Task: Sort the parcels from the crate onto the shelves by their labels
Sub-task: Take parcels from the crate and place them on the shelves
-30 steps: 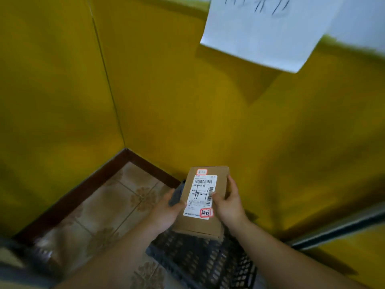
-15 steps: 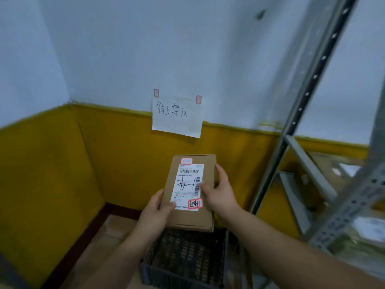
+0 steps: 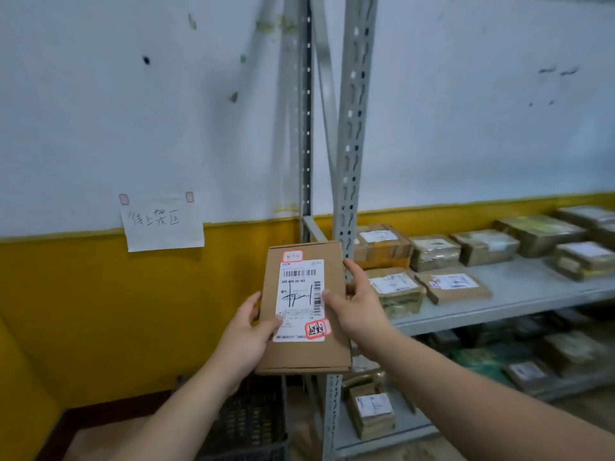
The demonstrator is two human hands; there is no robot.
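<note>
A: The parcel (image 3: 304, 354) you held was a flat brown cardboard box, longer than wide, with its labelled face turned toward you. You had it up in the air in front of the grey upright (image 3: 352, 128) at the shelf's left end, and the black crate (image 3: 248, 417) sat on the floor below it.

B: The white label (image 3: 299, 294) covered most of that face. It carried a barcode (image 3: 299, 273) near its top and a second one down its right edge. There was a printed number under the first, and bold black pen strokes crossed the middle.

A: There were two red-bordered stickers as well. A small top sticker (image 3: 293, 256) sat just above the label, and a corner sticker (image 3: 316, 328) sat at its lower right. I couldn't read the handwriting on them.

B: Both your hands grasped it. Your left hand (image 3: 248, 331) took the lower left edge, with the thumb lying on the label's bottom corner. Your right hand (image 3: 357, 304) clasped the right edge, thumb on the face beside the side barcode and fingers wrapped behind.

A: To your right, the grey shelf (image 3: 519, 294) carried rows of shelved parcels (image 3: 436, 252), brown and taped, with white labels. More lay on the lower shelf (image 3: 412, 430).

B: On the wall to your left, a handwritten paper note (image 3: 163, 224) hung where the white paint met the yellow band.
</note>
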